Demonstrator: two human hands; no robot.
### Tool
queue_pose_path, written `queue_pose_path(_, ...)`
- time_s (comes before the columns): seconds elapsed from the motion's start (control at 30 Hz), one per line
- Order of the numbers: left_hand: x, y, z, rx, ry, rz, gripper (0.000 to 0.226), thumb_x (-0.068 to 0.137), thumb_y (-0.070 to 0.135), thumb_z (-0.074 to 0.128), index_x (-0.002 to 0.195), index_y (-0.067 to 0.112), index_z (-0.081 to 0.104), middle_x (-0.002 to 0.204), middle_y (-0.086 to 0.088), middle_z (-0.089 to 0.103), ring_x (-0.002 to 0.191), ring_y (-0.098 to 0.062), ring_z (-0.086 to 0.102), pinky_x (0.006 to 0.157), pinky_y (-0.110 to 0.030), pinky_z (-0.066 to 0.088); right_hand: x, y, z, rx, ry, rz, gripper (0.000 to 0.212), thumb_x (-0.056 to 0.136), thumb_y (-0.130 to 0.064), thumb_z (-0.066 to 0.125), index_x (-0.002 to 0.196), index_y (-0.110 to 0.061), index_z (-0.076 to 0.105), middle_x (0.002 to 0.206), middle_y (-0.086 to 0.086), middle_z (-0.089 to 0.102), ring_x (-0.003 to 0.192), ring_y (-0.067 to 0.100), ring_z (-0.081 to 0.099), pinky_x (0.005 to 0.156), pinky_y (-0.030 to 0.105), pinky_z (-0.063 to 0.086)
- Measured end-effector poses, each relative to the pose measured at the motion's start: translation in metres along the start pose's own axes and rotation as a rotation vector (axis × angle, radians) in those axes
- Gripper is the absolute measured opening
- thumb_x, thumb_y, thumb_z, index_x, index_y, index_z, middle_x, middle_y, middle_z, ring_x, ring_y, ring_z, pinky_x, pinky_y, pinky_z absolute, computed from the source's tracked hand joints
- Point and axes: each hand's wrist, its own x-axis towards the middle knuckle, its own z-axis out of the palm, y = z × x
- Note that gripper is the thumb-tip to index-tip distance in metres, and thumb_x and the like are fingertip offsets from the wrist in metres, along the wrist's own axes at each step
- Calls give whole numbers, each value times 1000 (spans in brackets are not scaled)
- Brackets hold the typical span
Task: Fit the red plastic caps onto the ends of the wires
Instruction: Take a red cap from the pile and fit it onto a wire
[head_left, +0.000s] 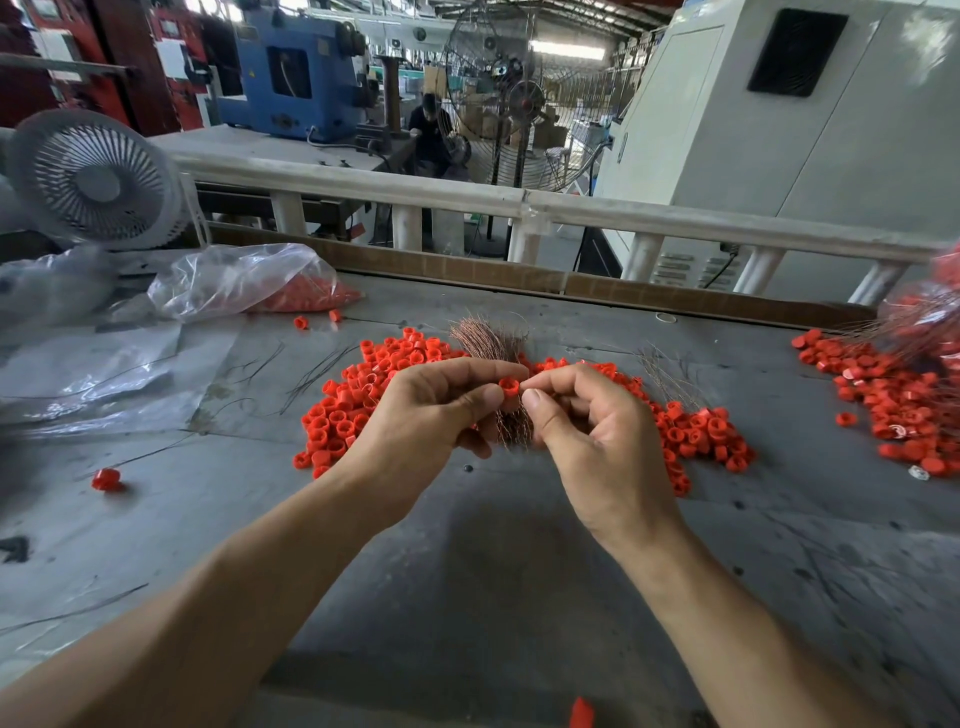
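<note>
Pinching red cap (508, 387) in left hand (431, 410), right hand (587, 421) pinching wire for threading, bundle (491, 343) fanning toward twelve o'clock.

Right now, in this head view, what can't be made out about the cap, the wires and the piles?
- Wire tip inside the red cap: hidden by the fingertips of the left hand and right hand, so seating is unclear.
- Middle of the wire bundle: covered by both hands.
- Finished pile: cut off by the right edge, blurred.
- Caps in the plastic bag: veiled by glare and folds.
</note>
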Motion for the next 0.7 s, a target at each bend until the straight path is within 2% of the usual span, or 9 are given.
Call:
queue_pose_path(0.13,0,-2,-1,2,-3,-1,24,98,3,59,111,14,75,81,-1,72,70,-14,62,63,-27,56,1,1,-1,-33,-5,-7,12,96,-12,69,90,-22,72,73,-5,68,67,10,63,62,26,52)
queue_pose_path(0.27,2,-4,-2,-21,20,2,21,99,2,57,107,12,74,83,-6,72,67,-14,62,60,-26,55,0,1,-1,-45,-8,-8,12,96,-13,69,90,-22,73,75,-5,70,68,13,65,63,25,52)
queue_pose_path(0.4,3,-5,-3,-22,22,6,22,99,3,58,106,12,76,83,-8,72,65,-14,61,60,-26,54,0,3,-1,-48,-9,15,11,96,-13,70,89,-22,73,76,-2,72,70,17,67,65,35,54)
queue_pose_path(0.53,3,-6,-3,-3,26,11,23,99,1,58,109,11,75,82,-7,72,66,-14,61,61,-26,54,-1,3,1,-49,-4,33,12,95,-13,71,88,-23,73,77,-5,73,72,14,68,66,28,55)
queue_pose_path(0.7,2,-4,-1,19,35,27,22,98,0,60,109,11,75,82,-7,72,68,-17,61,60,-26,56,-1,6,1,-59,-10,50,12,95,-14,71,88,-23,73,76,-6,72,71,14,68,66,32,56)
